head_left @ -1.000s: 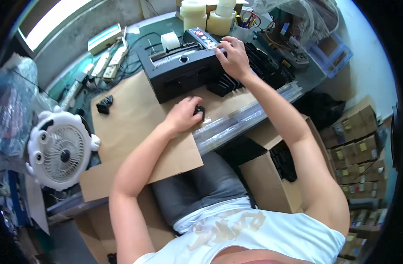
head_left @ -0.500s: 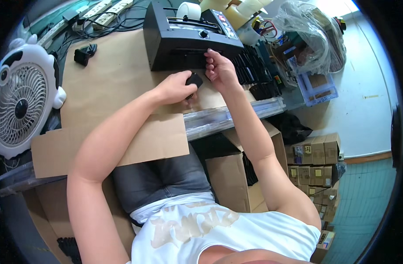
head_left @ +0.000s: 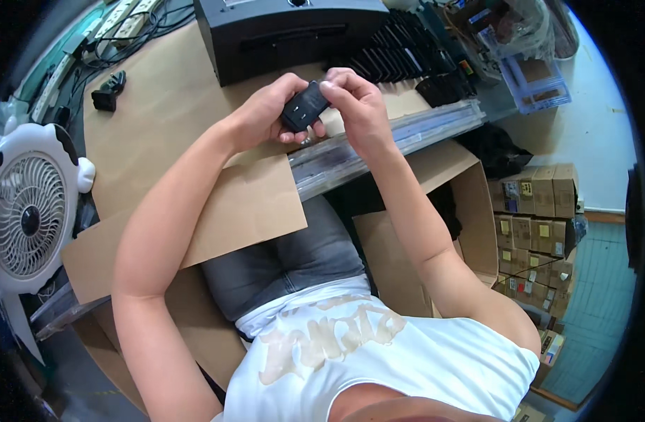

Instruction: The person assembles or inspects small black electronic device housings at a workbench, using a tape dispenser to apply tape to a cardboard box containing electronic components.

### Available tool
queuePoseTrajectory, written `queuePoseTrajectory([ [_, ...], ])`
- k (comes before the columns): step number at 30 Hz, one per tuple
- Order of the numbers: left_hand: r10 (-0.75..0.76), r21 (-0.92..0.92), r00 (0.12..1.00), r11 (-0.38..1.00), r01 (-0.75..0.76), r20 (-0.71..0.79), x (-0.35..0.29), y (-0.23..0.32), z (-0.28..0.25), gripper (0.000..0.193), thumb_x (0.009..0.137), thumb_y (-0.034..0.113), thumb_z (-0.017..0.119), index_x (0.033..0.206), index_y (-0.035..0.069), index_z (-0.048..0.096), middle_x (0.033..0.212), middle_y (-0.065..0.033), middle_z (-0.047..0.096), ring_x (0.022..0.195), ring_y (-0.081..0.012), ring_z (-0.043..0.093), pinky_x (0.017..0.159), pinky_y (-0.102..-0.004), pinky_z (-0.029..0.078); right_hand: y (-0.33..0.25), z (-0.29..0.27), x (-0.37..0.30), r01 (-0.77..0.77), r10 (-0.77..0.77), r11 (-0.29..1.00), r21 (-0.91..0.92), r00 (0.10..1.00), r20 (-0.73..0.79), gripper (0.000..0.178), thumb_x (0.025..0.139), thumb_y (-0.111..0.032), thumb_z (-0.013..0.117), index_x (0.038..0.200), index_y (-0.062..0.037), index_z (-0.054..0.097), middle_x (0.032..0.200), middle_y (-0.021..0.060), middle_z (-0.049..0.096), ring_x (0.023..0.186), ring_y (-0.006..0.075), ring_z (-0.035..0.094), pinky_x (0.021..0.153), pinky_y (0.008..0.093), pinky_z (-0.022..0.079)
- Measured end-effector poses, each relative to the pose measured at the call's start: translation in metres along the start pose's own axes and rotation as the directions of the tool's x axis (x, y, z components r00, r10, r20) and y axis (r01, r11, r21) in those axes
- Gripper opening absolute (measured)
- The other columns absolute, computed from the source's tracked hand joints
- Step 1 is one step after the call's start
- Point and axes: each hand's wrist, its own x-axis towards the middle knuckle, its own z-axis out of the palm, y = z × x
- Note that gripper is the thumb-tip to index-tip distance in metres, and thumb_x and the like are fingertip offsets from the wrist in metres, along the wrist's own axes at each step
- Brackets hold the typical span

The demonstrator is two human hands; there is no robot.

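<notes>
My left hand (head_left: 270,112) grips a small black power adapter (head_left: 303,109) above the near edge of the table. Two short pale marks, like plug pins, show on its upward face. At its right corner my right hand (head_left: 359,105) is closed, thumb and fingers pinched against the adapter. Whether a thin strip lies under those fingertips cannot be made out. Just beyond both hands stands a black tape dispenser (head_left: 287,49), its top partly cut off by the picture's edge. Another black adapter-like piece (head_left: 109,91) lies at the far left of the brown paper cover.
A white fan (head_left: 34,211) stands at the left. Several black pieces (head_left: 400,53) are lined up right of the dispenser. A cardboard sheet (head_left: 245,204) overhangs the table's front edge, above open cartons (head_left: 389,260). Cables and power strips (head_left: 125,28) run along the back left.
My right hand has come away from the dispenser's front to the adapter. My left hand has turned the adapter so its marked face shows. The whole view has shifted, with the dispenser now higher.
</notes>
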Motion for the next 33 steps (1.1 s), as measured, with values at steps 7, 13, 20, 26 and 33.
queuePoseTrajectory([
  [7,0.047,-0.043,0.999,0.998,-0.048,-0.018,-0.004,0.001,0.004,0.038,0.096,0.039,0.037,0.103,0.006,0.055,0.077,-0.0115,0.064,0.052,-0.0107,0.053,0.038,-0.017,0.036,-0.004,0.007,-0.004,0.061,-0.058,0.976,-0.21,0.998,0.02,0.013,0.088,-0.01,0.068,0.079,-0.003,0.062,0.105,0.0058,0.051,0.093,0.0142,0.049,0.085,0.0236,0.038],
  [13,0.075,-0.036,0.997,0.997,-0.075,-0.003,-0.006,0.0,0.004,0.034,0.096,0.037,0.038,0.103,0.008,0.054,0.077,-0.0106,0.063,0.052,-0.0103,0.053,0.039,-0.0167,0.035,-0.005,0.01,-0.005,0.077,-0.078,0.958,-0.277,0.997,0.006,0.015,0.088,-0.011,0.069,0.078,-0.0023,0.062,0.104,0.0059,0.051,0.092,0.0145,0.049,0.081,0.0236,0.041],
  [20,0.093,0.013,0.996,0.996,-0.093,0.001,-0.004,-0.002,0.002,0.022,0.092,0.023,0.041,0.104,0.008,0.052,0.08,-0.0103,0.063,0.056,-0.0107,0.053,0.041,-0.0161,0.036,-0.003,0.008,-0.003,0.104,-0.106,0.931,-0.349,0.994,0.015,0.015,0.088,-0.011,0.069,0.078,-0.0019,0.062,0.104,0.0063,0.052,0.089,0.0138,0.051,0.077,0.0228,0.042],
  [26,0.109,0.003,0.994,0.994,-0.11,0.006,-0.005,-0.001,0.001,0.021,0.089,0.015,0.04,0.105,0.007,0.051,0.081,-0.0105,0.062,0.058,-0.0112,0.053,0.042,-0.0161,0.036,-0.003,0.011,-0.004,0.094,-0.09,0.946,-0.31,0.996,0.028,0.011,0.088,-0.011,0.069,0.088,-0.0018,0.063,0.104,0.0071,0.054,0.088,0.0131,0.051,0.078,0.0229,0.043],
  [33,0.136,-0.003,0.991,0.991,-0.136,-0.018,-0.004,-0.002,0.004,0.022,0.09,0.016,0.04,0.105,0.006,0.051,0.081,-0.0109,0.062,0.059,-0.0117,0.053,0.042,-0.0162,0.035,0.001,0.013,-0.002,0.104,-0.113,0.947,-0.304,0.994,-0.01,0.025,0.087,-0.015,0.07,0.104,-0.0007,0.06,0.099,0.0096,0.058,0.08,0.0137,0.055,0.072,0.023,0.047],
])
